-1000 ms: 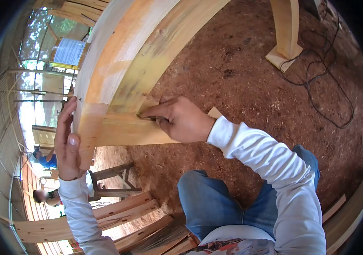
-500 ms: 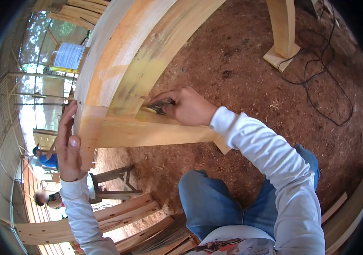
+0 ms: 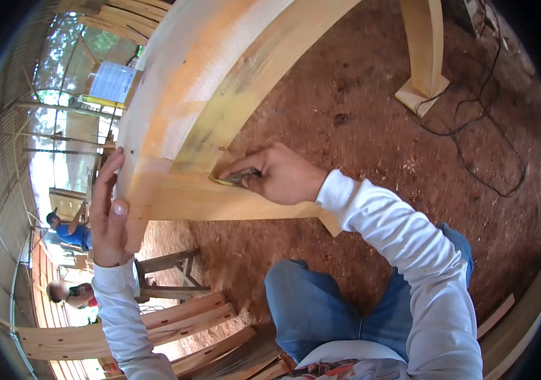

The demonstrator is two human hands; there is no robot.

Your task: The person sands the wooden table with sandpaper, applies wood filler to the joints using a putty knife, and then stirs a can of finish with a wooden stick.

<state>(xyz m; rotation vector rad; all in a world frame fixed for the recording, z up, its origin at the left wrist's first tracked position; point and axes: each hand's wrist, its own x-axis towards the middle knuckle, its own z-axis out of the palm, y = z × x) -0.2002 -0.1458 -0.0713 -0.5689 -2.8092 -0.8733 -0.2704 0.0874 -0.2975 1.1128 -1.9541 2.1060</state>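
Note:
A wooden table [image 3: 175,101] with pale, orange-streaked boards stands before me, its leg [image 3: 220,206] running to the right across the view. My right hand [image 3: 289,174] pinches a folded piece of sandpaper [image 3: 240,177], dark on its back. The sandpaper is pressed against the wood where the leg meets the yellowish side rail [image 3: 216,130]. At the table's outer corner, my left hand [image 3: 109,218] lies along the edge, fingers stretched out and holding nothing.
A yellow can with a white label [image 3: 111,82] sits at the table's far edge. Another leg [image 3: 424,54] and a black cable [image 3: 464,152] are on the right, over reddish dirt ground. Two people [image 3: 71,233] are in the left background, near a wooden trestle [image 3: 169,263] and planks [image 3: 68,342].
My right hand and the sandpaper have shifted slightly right and down in view, along the inside of the joint. The whole view has tilted a little; my left hand stays at the corner.

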